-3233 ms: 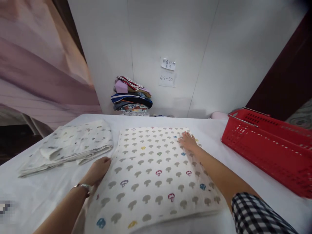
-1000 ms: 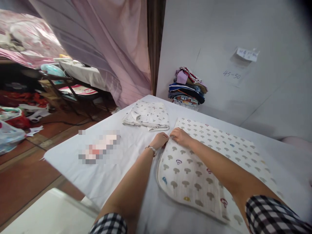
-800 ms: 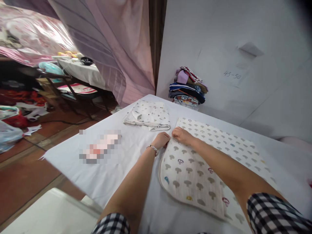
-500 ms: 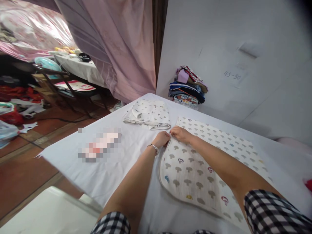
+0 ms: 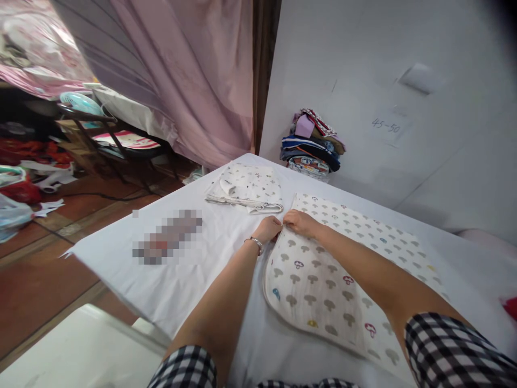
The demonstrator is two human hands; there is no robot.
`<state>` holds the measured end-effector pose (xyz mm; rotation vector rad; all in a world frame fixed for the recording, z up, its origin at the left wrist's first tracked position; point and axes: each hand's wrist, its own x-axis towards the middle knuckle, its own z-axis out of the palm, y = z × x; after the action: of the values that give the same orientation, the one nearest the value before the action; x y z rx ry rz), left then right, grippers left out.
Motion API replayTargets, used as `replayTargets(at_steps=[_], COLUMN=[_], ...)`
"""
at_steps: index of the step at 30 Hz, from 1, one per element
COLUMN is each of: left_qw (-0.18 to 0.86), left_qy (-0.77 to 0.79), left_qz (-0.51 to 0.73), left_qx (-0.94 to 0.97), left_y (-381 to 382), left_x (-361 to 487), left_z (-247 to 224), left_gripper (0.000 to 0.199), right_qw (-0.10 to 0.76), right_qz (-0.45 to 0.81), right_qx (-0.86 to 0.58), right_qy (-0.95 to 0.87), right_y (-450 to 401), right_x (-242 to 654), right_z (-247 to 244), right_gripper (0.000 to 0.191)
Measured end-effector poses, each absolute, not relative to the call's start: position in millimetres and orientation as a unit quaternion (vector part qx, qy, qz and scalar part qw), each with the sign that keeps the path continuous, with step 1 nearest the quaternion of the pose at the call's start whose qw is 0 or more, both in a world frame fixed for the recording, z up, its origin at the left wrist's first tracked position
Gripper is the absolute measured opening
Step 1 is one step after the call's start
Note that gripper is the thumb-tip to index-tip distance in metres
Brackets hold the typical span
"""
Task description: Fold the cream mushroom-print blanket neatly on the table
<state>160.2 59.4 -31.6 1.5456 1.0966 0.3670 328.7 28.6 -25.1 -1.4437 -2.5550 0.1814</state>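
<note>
A white cloth with a mushroom print (image 5: 319,285) lies folded over on the white-covered table, its near corner rounded. At the left end of its fold, my right hand (image 5: 299,223) is closed with fingertips pinching the cloth's edge. My left hand (image 5: 268,230), with a bracelet on the wrist, is closed on the same edge, just left of the right hand. Its fingertips are partly hidden. Beyond my hands rests a second, folded white cloth (image 5: 252,186) with a small scattered print, apart from both hands.
A blurred-out object (image 5: 167,240) lies on the table's left part. Stacked folded clothes (image 5: 311,145) stand against the white wall (image 5: 363,64) at the back. A pink curtain (image 5: 202,81) hangs behind the table. Left are a chair (image 5: 121,140) and a white surface (image 5: 81,350).
Both hands stay at the cloth's edge with hardly any movement. The pink curtain spreads further left over the background table. The view shifts slightly.
</note>
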Motion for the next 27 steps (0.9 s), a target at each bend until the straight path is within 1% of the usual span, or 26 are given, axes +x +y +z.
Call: replayTargets(at_steps=[4, 7, 11, 19, 21, 23, 25, 27], left_qw=[0.570, 0.579, 0.588, 0.580, 0.572, 0.555, 0.525, 0.492], left_qy=[0.468, 0.461, 0.456, 0.456, 0.452, 0.448, 0.445, 0.448], left_qz=[0.155, 0.157, 0.166, 0.171, 0.174, 0.179, 0.185, 0.190], left_qx=[0.658, 0.655, 0.647, 0.653, 0.662, 0.678, 0.701, 0.722], left_y=[61.2, 61.9, 61.4, 61.7, 62.4, 63.1, 63.7, 63.9], left_x=[160.4, 160.9, 161.7, 163.2, 162.8, 162.4, 162.3, 162.7], left_z=[-34.7, -37.0, -37.0, -39.0, -40.6, -42.5, -44.8, -46.6], left_gripper=[0.024, 0.028, 0.032, 0.029, 0.029, 0.033, 0.036, 0.034], right_qw=[0.082, 0.063, 0.058, 0.069, 0.071, 0.076, 0.085, 0.098], right_qz=[0.043, 0.037, 0.040, 0.065, 0.069, 0.068, 0.065, 0.061], right_qx=[-0.494, -0.496, -0.496, -0.504, -0.511, -0.519, -0.534, -0.553], right_qy=[-0.865, -0.865, -0.865, -0.858, -0.854, -0.849, -0.839, -0.825], right_y=[26.9, 29.5, 32.8, 34.5, 35.9, 37.4, 38.0, 37.5], right_x=[330.8, 332.2, 332.8, 332.5, 330.8, 328.4, 326.5, 326.5], right_z=[-24.4, -24.2, -23.0, -23.8, -25.5, -27.3, -29.2, -30.7], right_gripper=[0.023, 0.019, 0.014, 0.015, 0.015, 0.013, 0.012, 0.013])
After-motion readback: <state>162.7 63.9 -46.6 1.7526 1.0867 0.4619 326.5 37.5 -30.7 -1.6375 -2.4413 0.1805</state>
